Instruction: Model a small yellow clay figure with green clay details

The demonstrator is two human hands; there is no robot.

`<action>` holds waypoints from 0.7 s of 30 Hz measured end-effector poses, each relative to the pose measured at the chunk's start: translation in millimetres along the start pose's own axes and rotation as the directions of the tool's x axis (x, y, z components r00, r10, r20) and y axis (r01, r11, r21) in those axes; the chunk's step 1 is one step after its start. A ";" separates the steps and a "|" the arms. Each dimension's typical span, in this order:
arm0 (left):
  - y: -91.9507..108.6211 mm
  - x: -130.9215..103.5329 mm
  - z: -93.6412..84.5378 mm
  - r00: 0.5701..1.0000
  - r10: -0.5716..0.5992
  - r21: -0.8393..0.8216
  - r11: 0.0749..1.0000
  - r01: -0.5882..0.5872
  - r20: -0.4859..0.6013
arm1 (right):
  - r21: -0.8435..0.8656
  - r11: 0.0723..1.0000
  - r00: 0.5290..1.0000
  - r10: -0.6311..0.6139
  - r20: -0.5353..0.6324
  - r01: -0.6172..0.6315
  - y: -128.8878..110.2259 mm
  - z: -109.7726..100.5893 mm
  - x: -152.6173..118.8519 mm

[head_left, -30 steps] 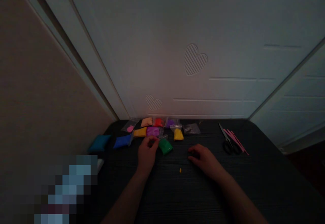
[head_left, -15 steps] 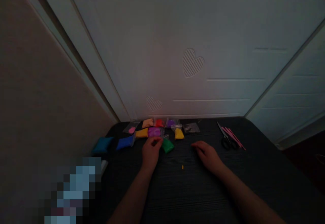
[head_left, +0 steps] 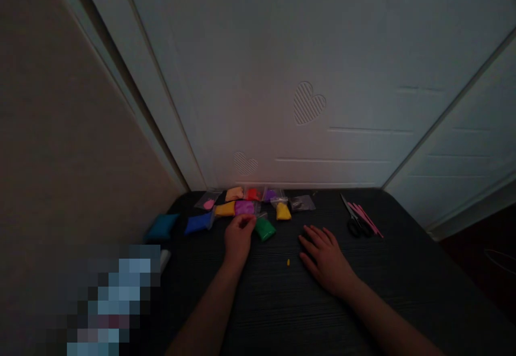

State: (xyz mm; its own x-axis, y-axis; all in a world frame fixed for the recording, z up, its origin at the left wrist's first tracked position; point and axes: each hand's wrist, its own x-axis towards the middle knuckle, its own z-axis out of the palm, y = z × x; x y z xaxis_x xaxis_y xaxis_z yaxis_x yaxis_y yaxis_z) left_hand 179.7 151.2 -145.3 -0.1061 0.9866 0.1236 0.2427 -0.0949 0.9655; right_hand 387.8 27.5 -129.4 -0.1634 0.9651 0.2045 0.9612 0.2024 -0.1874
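The person's two hands were apart over the black, wood-grained surface. The left hand (head_left: 238,240) curled its fingers; I couldn't tell whether its thumb and forefinger pinched anything. The right hand (head_left: 328,259) was palm down, fingers spread, with nothing in its grasp that I could see.

By the surface's left edge sat a teal, pillow-shaped packet (head_left: 162,227), then a blue plastic packet (head_left: 197,223). Along the far edge, from its left corner, came a clear bag with a pink lump (head_left: 208,204), a mustard-yellow packet (head_left: 224,209), a peach one (head_left: 234,193), a lilac one (head_left: 244,207) and a red one (head_left: 253,194). The shiny green packet (head_left: 266,228) lay just beside the left fingertips. A purple packet (head_left: 271,194) and a bright yellow one (head_left: 283,212) followed; nearer the front edge, a tiny orange-yellow piece (head_left: 288,262) lay between the hands, near the right thumb. Toward the far right corner, black-handled scissors (head_left: 353,218) lay against thin pink sticks (head_left: 367,217).
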 end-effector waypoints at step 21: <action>-0.9 1.5 -1.0 0.999 -0.030 -0.047 0.998 0.028 -0.040 | 0.031 0.999 0.999 -0.025 0.045 0.023 1.5 -4.6 -1.2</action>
State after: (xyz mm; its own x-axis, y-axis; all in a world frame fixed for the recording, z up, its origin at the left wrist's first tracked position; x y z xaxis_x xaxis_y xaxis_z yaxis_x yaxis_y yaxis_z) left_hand 178.4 152.6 -145.7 -0.1521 0.9829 0.1036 0.1937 -0.0731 0.9783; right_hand 390.4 25.8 -125.5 -0.1968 0.9663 0.1661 0.9498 0.2299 -0.2121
